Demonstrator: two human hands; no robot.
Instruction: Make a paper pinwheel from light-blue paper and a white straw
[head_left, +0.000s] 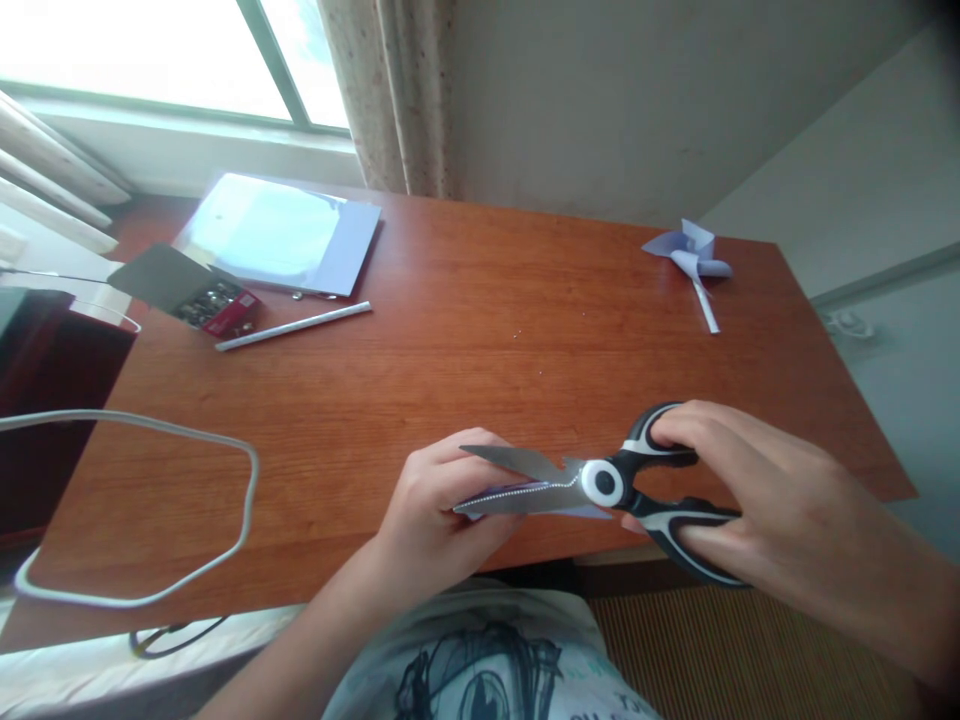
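My right hand (780, 500) grips the black-and-grey handles of a pair of scissors (602, 484), fingers through the loops. The scissors' blades are spread apart and point left. My left hand (446, 505) is closed on a piece of pale purple paper (585, 512), held near the table's front edge. One serrated blade lies across the paper, hiding most of it, so I cannot tell its full shape. Both blade tips reach close to my left fingers.
A paper pinwheel (694, 262) lies at the back right. At the left are a plastic-sleeved stack of paper (277, 235), an opened small box (217, 305) of metal pieces and a white paper stick (292, 326). A white cable (251, 480) loops over the table's left side.
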